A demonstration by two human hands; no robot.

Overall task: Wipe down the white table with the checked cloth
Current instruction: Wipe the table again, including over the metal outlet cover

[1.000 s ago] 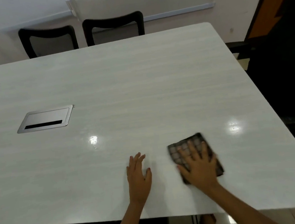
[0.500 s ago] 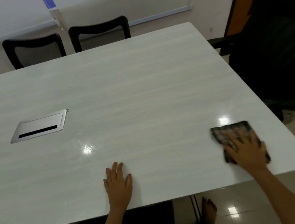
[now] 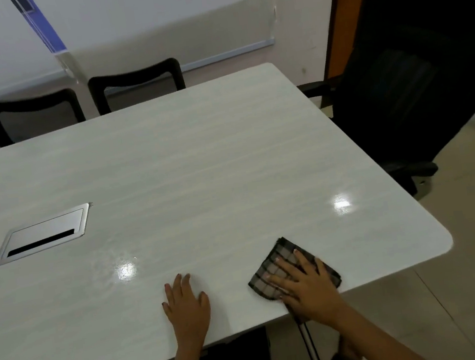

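Note:
The white table (image 3: 199, 169) fills most of the view. A folded brown checked cloth (image 3: 274, 268) lies flat near the table's front edge, right of centre. My right hand (image 3: 306, 288) presses down on the cloth with fingers spread, covering its near half. My left hand (image 3: 187, 305) rests palm down on the bare tabletop a little to the left of the cloth, fingers slightly apart, holding nothing.
A silver cable hatch (image 3: 42, 233) is set into the table at the left. Two black chairs (image 3: 135, 84) stand at the far side. A large black office chair (image 3: 400, 100) stands by the right edge. The table's rounded front right corner (image 3: 438, 242) is close to the cloth.
My right hand swept the cloth out to the right near the corner, then back left towards my left hand. The left hand stayed planted on the table.

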